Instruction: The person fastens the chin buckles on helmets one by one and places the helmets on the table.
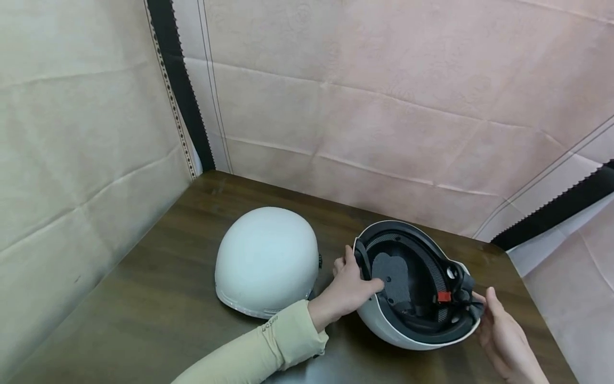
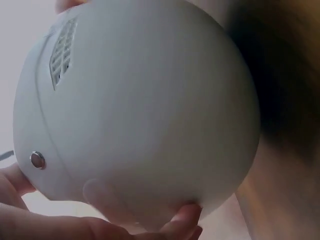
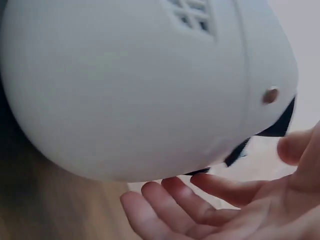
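Note:
An upturned white helmet (image 1: 384,322) lies tilted on the dark wooden table (image 1: 144,298), its black lining and a red buckle (image 1: 443,296) facing me. My left hand (image 1: 356,280) grips its left rim, thumb inside and fingers behind the shell. At the right rim my right hand (image 1: 494,320) is held open, thumb up beside the black strap. The left wrist view is filled by the white shell (image 2: 140,110), with my left hand's fingers (image 2: 182,220) under it. In the right wrist view my right hand (image 3: 210,205) is spread just below the shell (image 3: 125,85); I cannot tell whether it touches.
A second white helmet (image 1: 266,261) sits dome up on the table, just left of my left hand. Pale fabric walls (image 1: 364,106) close in the table at the back and left. The table's right edge (image 1: 542,298) runs close to my right hand.

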A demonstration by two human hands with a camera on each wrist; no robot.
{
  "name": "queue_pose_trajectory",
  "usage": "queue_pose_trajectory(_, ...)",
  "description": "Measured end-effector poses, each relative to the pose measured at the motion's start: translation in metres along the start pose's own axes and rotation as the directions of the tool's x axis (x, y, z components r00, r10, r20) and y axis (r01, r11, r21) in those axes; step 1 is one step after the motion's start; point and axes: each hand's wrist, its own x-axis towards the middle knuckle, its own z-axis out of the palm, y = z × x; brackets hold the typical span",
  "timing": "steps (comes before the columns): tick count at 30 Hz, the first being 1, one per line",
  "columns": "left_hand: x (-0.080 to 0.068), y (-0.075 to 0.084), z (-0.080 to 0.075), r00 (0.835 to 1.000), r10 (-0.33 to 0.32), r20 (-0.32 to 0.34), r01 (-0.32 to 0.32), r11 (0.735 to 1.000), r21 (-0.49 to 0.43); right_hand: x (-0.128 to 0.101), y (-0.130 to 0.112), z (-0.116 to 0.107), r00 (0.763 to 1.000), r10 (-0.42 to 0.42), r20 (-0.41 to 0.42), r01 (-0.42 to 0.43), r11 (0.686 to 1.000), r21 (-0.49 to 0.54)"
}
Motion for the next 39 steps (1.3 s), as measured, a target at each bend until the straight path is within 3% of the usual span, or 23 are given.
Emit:
queue_pose_trajectory(1,0.000,0.000,0.000,1.000,-0.015,0.011,0.015,1.000,-0.008,0.000,0.003,-0.001,0.999,-0.021,0.029,0.019,0.998,0.067)
queue_pose_trajectory(4,0.000,0.000,0.000,0.999,-0.022,0.030,0.023,0.999,-0.022,0.002,0.007,0.002,0.998,-0.054,0.008,0.053,0.994,0.097)
queue_pose_trajectory(7,-0.001,0.000,-0.002,0.999,-0.020,0.042,0.020,1.000,-0.016,0.001,0.008,0.007,0.993,-0.025,-0.116,0.027,0.999,0.016)
queue_pose_trajectory(10,-0.001,-0.001,-0.003,0.998,-0.017,0.066,0.018,1.000,-0.015,0.000,0.007,0.012,0.971,0.040,-0.236,-0.060,0.995,-0.078)
queue_pose_trajectory(13,0.000,-0.003,-0.003,0.995,-0.021,0.092,0.023,1.000,-0.020,0.001,0.007,0.015,0.954,0.081,-0.289,-0.123,0.984,-0.130)
queue_pose_trajectory(16,0.000,-0.004,-0.005,0.994,-0.022,0.108,0.025,0.999,-0.029,0.002,0.009,0.014,0.970,0.059,-0.234,-0.086,0.991,-0.106)
queue_pose_trajectory(19,0.001,-0.006,-0.006,0.993,-0.033,0.114,0.038,0.998,-0.045,0.004,0.012,0.011,0.994,0.005,-0.109,-0.005,1.000,0.003)
queue_pose_trajectory(22,0.003,-0.007,-0.006,0.993,-0.051,0.110,0.059,0.996,-0.066,0.005,0.015,0.007,0.999,-0.022,-0.033,0.025,0.994,0.106)
queue_pose_trajectory(31,0.006,-0.007,-0.005,0.992,-0.099,0.078,0.105,0.991,-0.078,0.005,0.020,0.003,0.999,-0.001,0.036,-0.008,0.969,0.249)
queue_pose_trajectory(39,0.007,-0.007,-0.005,0.991,-0.112,0.066,0.117,0.990,-0.077,0.005,0.015,0.010,0.994,0.092,0.065,-0.108,0.934,0.340)
